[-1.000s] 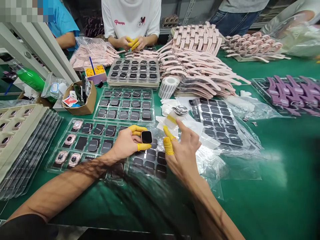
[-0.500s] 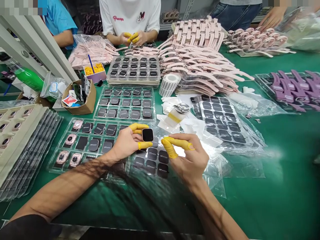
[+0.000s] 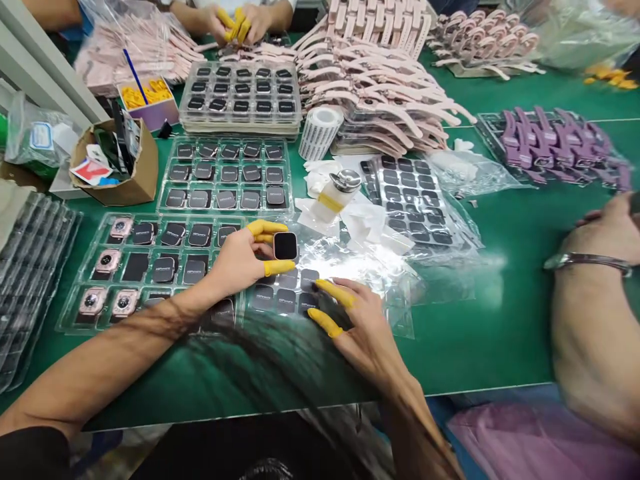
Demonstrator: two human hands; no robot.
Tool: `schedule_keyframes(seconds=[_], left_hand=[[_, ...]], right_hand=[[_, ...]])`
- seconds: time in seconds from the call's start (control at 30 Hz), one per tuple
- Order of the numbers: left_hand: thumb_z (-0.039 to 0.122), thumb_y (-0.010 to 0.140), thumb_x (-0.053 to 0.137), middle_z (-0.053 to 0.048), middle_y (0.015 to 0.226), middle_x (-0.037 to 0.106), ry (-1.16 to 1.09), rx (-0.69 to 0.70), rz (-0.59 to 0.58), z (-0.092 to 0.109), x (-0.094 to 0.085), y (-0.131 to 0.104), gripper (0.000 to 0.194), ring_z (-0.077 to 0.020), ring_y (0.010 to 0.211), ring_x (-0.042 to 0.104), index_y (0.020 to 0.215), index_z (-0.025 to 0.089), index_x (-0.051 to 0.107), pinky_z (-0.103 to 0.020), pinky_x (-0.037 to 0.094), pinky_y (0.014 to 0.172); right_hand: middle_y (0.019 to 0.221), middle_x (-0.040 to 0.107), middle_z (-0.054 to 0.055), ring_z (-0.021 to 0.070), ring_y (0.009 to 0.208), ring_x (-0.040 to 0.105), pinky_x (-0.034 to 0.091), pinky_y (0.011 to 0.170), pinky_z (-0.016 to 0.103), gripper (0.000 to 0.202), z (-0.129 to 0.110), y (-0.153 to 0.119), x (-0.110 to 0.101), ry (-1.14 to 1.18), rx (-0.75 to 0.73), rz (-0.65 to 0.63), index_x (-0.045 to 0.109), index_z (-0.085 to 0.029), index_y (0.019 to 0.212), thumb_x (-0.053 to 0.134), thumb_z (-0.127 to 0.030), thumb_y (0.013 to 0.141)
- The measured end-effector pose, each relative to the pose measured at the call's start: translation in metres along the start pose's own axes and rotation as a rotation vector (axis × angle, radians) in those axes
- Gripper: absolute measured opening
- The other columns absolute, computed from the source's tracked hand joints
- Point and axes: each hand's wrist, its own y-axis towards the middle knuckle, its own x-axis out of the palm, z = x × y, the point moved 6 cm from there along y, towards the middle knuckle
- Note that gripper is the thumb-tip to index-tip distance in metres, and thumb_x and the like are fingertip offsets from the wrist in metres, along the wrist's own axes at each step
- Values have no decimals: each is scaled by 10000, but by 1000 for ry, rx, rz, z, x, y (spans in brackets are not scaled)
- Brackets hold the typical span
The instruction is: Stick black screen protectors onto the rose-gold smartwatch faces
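Note:
Between yellow-cotted fingers, my left hand [image 3: 245,257] grips a smartwatch case [image 3: 285,246] by its edges, its dark screen facing up. My right hand [image 3: 357,320] is over the sheet of black square stickers [image 3: 286,300], thumb and forefinger apart, with nothing visible between them. Under my left forearm lies a clear compartment tray [image 3: 131,223] holding pink watch cases [image 3: 107,261] and black squares. Just beyond my hands stands a metal-topped dispenser bottle [image 3: 336,193], among white wipes [image 3: 367,223].
More trays [image 3: 227,175] of black squares lie behind. Pink straps [image 3: 380,93] are piled at the back, purple straps [image 3: 555,143] at right. A cardboard box [image 3: 117,167] stands left, near a box of yellow finger cots [image 3: 147,97]. Another person's arm [image 3: 595,300] rests at the right edge.
The view has tilted down and turned right, bringing another person's arm into sight. My right thumb and forefinger have parted from a pinch. My left hand still holds the watch case.

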Motion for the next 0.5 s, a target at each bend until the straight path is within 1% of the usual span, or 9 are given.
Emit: schedule_keyframes(seconds=[0.07, 0.13, 0.17, 0.23, 0.3, 0.37, 0.43, 0.5], left_hand=[[154, 596, 953, -67, 1035, 774, 2, 6, -119, 0, 12, -2, 595, -123, 773, 688, 1147, 143, 728, -303, 604, 800], [146, 589, 952, -80, 1068, 777, -16, 10, -206, -2, 21, -4, 590, -156, 847, 717, 1137, 148, 731, -324, 611, 842], [150, 591, 952, -81, 1068, 777, -26, 8, -222, -3, 23, -4, 590, -162, 863, 722, 1139, 152, 731, -327, 612, 852], [153, 593, 950, -70, 1010, 777, -38, -18, -225, -9, 24, -4, 603, -153, 826, 716, 1153, 155, 728, -315, 609, 825], [145, 587, 947, -40, 899, 764, -56, -57, -223, -14, 24, -4, 625, -127, 737, 687, 1170, 153, 723, -283, 595, 746], [141, 591, 938, -7, 819, 738, -90, -77, -221, -17, 23, -5, 616, -100, 667, 648, 1169, 156, 724, -248, 567, 674], [143, 583, 941, 9, 787, 722, -116, -77, -204, -18, 23, -6, 590, -86, 636, 625, 1134, 161, 732, -223, 541, 622], [145, 567, 952, 5, 776, 724, -120, -87, -185, -19, 22, -7, 579, -94, 633, 635, 1102, 160, 734, -223, 541, 606]], right_hand=[[1292, 730, 101, 334, 1268, 651, 549, 1000, 568, 441, 8, -11, 6, -81, 18, -21, 621, -314, 1390, 680, -465, 979], [1299, 728, 98, 331, 1285, 641, 544, 1015, 563, 456, 9, -11, 4, -92, -28, 26, 596, -324, 1423, 677, -423, 986], [1314, 720, 98, 323, 1289, 636, 540, 1029, 559, 469, 6, -8, 2, -88, -60, 55, 572, -331, 1451, 663, -394, 996], [1427, 654, 116, 327, 1328, 601, 517, 1069, 568, 517, -4, 2, -1, -106, -117, 79, 519, -347, 1509, 636, -388, 1007], [1593, 508, 135, 367, 1405, 526, 482, 1096, 597, 547, -15, 14, 3, -177, -141, 37, 500, -361, 1537, 607, -456, 1009], [1680, 394, 119, 405, 1466, 443, 455, 1094, 625, 531, -22, 23, 11, -263, -145, -16, 526, -390, 1522, 564, -523, 1010], [1692, 373, 95, 410, 1491, 392, 436, 1084, 639, 480, -25, 28, 17, -331, -125, -23, 554, -429, 1492, 512, -530, 1025], [1686, 372, 103, 409, 1498, 368, 420, 1078, 648, 465, -22, 29, 18, -375, -69, 37, 556, -427, 1492, 470, -509, 1043]])
